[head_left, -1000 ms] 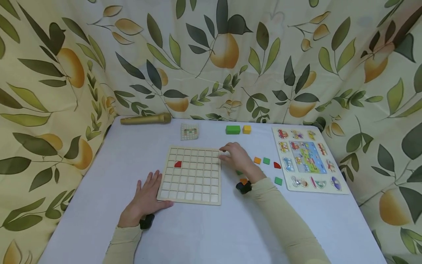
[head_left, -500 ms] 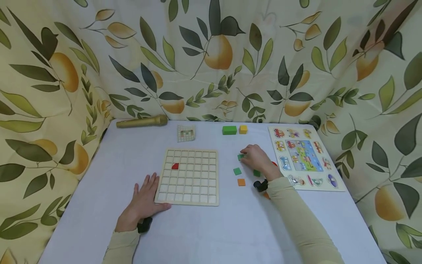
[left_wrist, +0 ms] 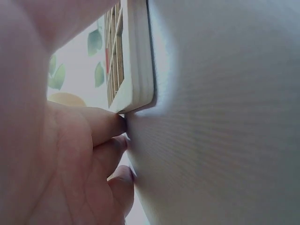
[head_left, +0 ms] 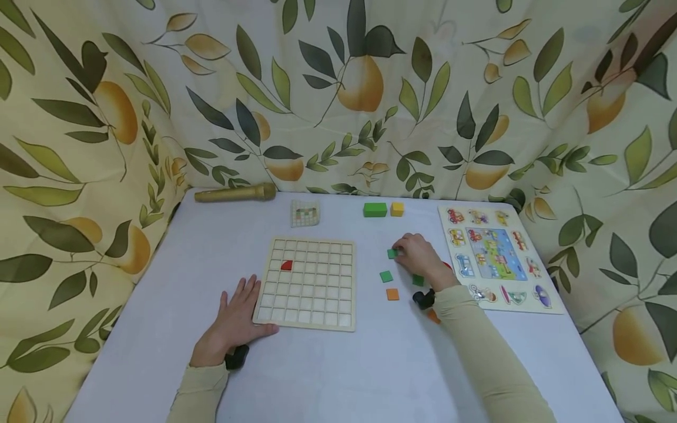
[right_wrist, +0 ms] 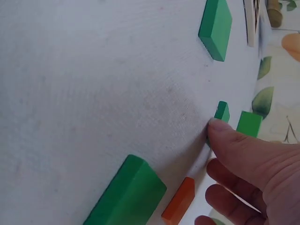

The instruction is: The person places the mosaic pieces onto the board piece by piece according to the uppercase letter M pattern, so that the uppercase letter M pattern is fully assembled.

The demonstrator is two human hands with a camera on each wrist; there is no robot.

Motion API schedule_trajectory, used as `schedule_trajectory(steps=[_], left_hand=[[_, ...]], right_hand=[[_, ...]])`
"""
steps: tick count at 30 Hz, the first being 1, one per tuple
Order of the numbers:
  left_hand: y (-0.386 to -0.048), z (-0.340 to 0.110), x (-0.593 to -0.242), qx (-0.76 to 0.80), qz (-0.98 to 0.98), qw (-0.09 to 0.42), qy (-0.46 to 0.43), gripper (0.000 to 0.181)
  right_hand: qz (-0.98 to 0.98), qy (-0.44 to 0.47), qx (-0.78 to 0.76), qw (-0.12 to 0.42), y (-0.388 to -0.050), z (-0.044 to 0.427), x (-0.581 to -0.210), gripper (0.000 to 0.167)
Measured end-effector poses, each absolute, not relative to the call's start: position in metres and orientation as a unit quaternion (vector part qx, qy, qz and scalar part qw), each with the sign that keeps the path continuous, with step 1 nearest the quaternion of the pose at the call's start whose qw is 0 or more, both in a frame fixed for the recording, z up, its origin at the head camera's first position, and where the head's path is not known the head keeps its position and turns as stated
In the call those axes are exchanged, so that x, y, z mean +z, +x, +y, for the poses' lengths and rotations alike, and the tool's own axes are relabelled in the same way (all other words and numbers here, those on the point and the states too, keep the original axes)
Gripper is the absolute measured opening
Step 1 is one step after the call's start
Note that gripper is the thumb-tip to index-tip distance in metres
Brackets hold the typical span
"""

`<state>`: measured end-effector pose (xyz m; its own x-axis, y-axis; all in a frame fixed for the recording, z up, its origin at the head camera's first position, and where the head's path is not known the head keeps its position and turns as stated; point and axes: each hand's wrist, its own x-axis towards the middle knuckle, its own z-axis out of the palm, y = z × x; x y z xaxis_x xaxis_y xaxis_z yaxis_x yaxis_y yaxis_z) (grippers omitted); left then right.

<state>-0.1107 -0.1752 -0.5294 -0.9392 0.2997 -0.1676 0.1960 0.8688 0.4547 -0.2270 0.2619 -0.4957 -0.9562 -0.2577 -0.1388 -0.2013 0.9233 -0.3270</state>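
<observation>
Right hand now at a loose green tile

The right hand has left the right edge of the gridded wooden board, where it was a second ago, and is now among the loose tiles. Its thumb lies against a green square tile; the index finger is hidden, but it appears to pinch the tile, which is at the table, well apart from the board. The left hand is unchanged: relaxed, gripping nothing, fingers beside the board's left edge and thumb along its near edge, as though steadying it.

The red quarter-round tile sits in the same cell toward the board's upper left, the only piece there, so the work looks barely begun. Another green tile and an orange tile lie between board and right hand.

No brand or writing can be read. The small gridded card beyond the board shows a coloured pattern too small to make out, and the picture puzzle at the right carries printed vehicles and figures, with no legible words.
</observation>
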Motion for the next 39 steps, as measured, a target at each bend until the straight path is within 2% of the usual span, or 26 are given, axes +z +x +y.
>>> schedule_trajectory(steps=[4,12,28,39], left_hand=[[-0.112,-0.176,-0.531,0.225,0.959,0.117,0.127,0.115],[-0.112,-0.176,-0.535,0.223,0.959,0.117,0.127,0.116],[-0.109,-0.177,-0.533,0.226,0.959,0.114,0.128,0.115],[-0.110,-0.176,-0.533,0.227,0.959,0.114,0.129,0.115]], right_hand=[[0.978,-0.116,-0.153,0.085,-0.228,0.261,-0.495,0.026],[0.972,-0.075,-0.200,0.098,-0.224,0.258,-0.497,0.029],[0.957,-0.111,-0.263,0.044,-0.215,0.222,-0.486,0.028],[0.947,-0.179,-0.269,-0.006,-0.217,0.191,-0.493,0.026]])
